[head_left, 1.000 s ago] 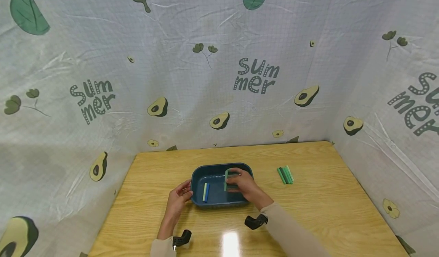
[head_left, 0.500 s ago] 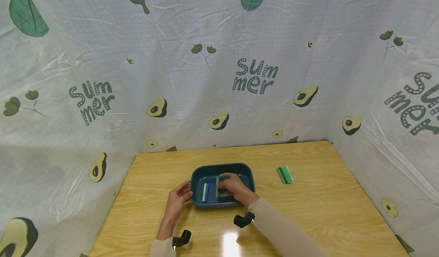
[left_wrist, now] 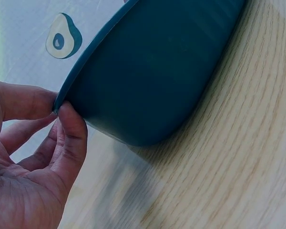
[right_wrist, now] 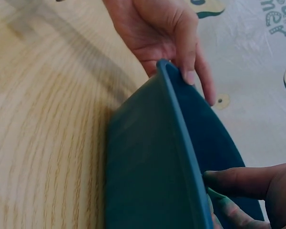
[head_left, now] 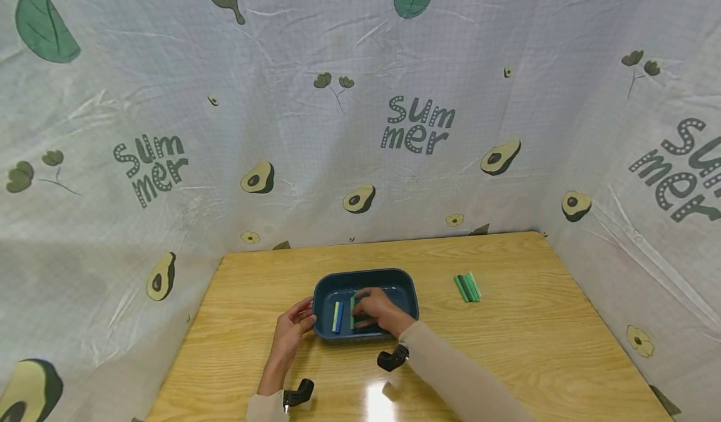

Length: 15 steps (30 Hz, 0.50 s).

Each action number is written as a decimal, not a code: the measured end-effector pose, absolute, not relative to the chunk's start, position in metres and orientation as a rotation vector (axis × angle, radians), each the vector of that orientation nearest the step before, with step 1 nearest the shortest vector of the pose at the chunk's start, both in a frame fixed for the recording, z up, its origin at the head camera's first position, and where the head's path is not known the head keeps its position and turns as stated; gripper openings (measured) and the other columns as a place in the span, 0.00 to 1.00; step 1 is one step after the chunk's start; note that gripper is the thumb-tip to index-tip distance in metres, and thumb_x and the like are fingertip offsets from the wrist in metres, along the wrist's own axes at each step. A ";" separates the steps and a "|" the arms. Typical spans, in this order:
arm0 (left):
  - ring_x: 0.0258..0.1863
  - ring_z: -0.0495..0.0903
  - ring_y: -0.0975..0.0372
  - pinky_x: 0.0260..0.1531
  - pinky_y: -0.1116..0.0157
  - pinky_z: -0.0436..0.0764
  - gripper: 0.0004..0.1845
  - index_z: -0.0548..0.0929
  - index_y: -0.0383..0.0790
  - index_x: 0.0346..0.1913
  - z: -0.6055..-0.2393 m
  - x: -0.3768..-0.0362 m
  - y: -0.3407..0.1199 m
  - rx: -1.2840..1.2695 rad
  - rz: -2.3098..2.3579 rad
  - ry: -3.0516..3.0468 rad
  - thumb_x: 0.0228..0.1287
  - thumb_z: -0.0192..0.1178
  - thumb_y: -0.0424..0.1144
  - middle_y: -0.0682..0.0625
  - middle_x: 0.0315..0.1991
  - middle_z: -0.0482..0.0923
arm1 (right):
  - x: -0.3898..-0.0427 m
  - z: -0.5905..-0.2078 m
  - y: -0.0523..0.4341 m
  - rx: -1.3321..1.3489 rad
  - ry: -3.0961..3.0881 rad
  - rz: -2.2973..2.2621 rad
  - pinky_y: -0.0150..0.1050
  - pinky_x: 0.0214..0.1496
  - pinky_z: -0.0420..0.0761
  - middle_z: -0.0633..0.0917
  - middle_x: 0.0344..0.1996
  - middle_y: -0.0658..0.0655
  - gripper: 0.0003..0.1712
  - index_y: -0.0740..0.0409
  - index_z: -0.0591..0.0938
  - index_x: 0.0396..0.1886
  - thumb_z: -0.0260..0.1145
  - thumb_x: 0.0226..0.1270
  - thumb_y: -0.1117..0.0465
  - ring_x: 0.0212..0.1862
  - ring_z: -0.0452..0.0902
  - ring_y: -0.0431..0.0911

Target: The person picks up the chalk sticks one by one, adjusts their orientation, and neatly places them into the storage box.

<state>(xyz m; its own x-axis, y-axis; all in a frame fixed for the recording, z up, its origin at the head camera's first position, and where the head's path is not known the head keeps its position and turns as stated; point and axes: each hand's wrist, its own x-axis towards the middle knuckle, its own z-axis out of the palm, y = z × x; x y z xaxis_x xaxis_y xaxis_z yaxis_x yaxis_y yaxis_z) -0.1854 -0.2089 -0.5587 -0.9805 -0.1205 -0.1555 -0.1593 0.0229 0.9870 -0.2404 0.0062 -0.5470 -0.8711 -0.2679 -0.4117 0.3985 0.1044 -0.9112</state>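
Note:
A dark blue tray [head_left: 365, 273] lies on the wooden table. My left hand [head_left: 290, 329] holds its left end; in the left wrist view, the thumb and a finger pinch the tray's rim [left_wrist: 76, 71]. Inside the tray, my right hand [head_left: 380, 310] pinches a slim green stick [head_left: 353, 312], upright in the head view and close to the tray floor. Left of it, a pale yellow-green stick [head_left: 335, 316] and a blue stick [head_left: 340, 317] lie side by side. The tray wall hides most of the right fingertips in the right wrist view.
Several green sticks [head_left: 468, 287], from dark to pale, lie together on the table [head_left: 507, 347] right of the tray. A white sheet [head_left: 304, 128] printed with avocados and leaves stands behind the table and along its sides.
My right hand has moved left and lower inside the tray, carrying the green stick nearer to the yellow-green and blue pair. My left hand has stayed at the rim.

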 end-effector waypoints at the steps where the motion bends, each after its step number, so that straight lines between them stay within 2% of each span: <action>1: 0.49 0.76 0.60 0.38 0.73 0.81 0.25 0.72 0.31 0.66 -0.559 -0.185 -0.209 -0.303 2.151 2.231 0.65 0.56 0.23 0.33 0.60 0.73 | -0.241 -0.547 0.006 0.133 1.910 -1.816 0.49 0.35 0.87 0.81 0.31 0.61 0.28 0.68 0.74 0.59 0.65 0.56 0.76 0.33 0.81 0.51; 15: 0.53 0.76 0.55 0.38 0.73 0.81 0.26 0.72 0.31 0.66 -0.557 -0.185 -0.208 -0.327 2.121 2.249 0.65 0.57 0.24 0.32 0.60 0.73 | -0.242 -0.554 0.001 0.154 1.966 -1.756 0.46 0.32 0.86 0.82 0.35 0.64 0.25 0.67 0.75 0.57 0.66 0.57 0.74 0.33 0.83 0.52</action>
